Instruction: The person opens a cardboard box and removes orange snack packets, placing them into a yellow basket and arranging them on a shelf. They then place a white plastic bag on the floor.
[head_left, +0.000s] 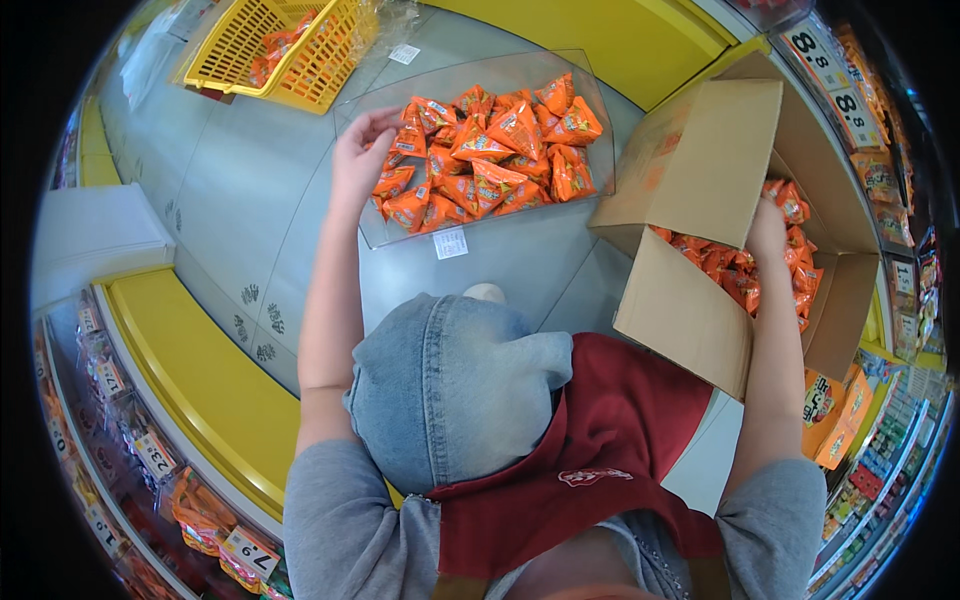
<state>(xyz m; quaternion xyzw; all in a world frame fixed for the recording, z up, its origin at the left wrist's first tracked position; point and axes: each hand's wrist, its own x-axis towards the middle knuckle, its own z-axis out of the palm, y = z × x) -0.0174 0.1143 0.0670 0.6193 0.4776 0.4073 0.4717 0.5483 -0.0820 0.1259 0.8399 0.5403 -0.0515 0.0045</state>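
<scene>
Many orange triangular snack packets (495, 161) lie heaped in a clear plastic tray (525, 67) on the tiled floor. At the tray's left side is my left hand (365, 150), fingers bent and thumb apart, beside the leftmost packets; it seems to hold nothing. My right hand (766, 232) reaches into a cardboard box (690, 307) at the right, which stands with its flaps up and holds more of the orange packets (802, 277). The fingers of that hand are hidden behind a flap and among the packets, so what they grip does not show.
A yellow plastic basket (315, 67) with some orange packets stands at the upper left. Yellow-edged shelves with price cards flank both sides. A small printed paper (450, 244) lies at the tray's near edge. An orange carton (832, 420) sits below the cardboard box.
</scene>
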